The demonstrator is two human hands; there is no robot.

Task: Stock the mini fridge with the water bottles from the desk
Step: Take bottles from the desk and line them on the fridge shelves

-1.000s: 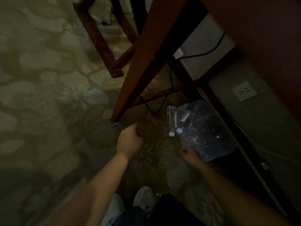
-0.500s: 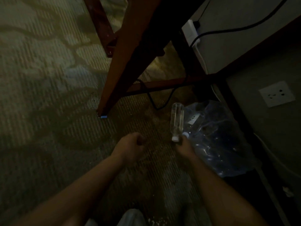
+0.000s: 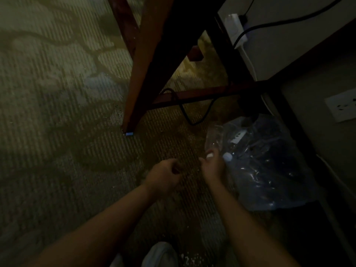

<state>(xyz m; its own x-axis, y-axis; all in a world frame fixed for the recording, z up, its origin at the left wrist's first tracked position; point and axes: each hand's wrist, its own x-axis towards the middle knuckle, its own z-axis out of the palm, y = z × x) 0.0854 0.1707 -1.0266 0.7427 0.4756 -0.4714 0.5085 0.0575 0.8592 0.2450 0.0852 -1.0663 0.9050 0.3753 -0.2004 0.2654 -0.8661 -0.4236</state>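
Clear plastic forms the one water bottle (image 3: pixel 212 138) outside the bag. It is blurred, with its white cap end toward the person, and I cannot tell whether it still touches the carpet (image 3: pixel 57 132). Just beside it a second white cap (image 3: pixel 227 156) shows inside the one bluish plastic bag (image 3: pixel 269 170), which lies on the carpet by the wall. Whatever else the bag holds is too dark to count. Two hands are in view. The right hand (image 3: pixel 213 167) has its fingers curled round the cap end of the water bottle, just beside the bag. The left hand (image 3: pixel 163 175), near it but apart, is curled into a loose fist with nothing visible in it. One wooden leg (image 3: pixel 142 74) of the worktop stands behind them, and one black cable (image 3: pixel 185 116) loops past it. One white wall socket (image 3: pixel 341 106) sits at the right, and one white shoe (image 3: pixel 159 254) shows at the bottom edge.
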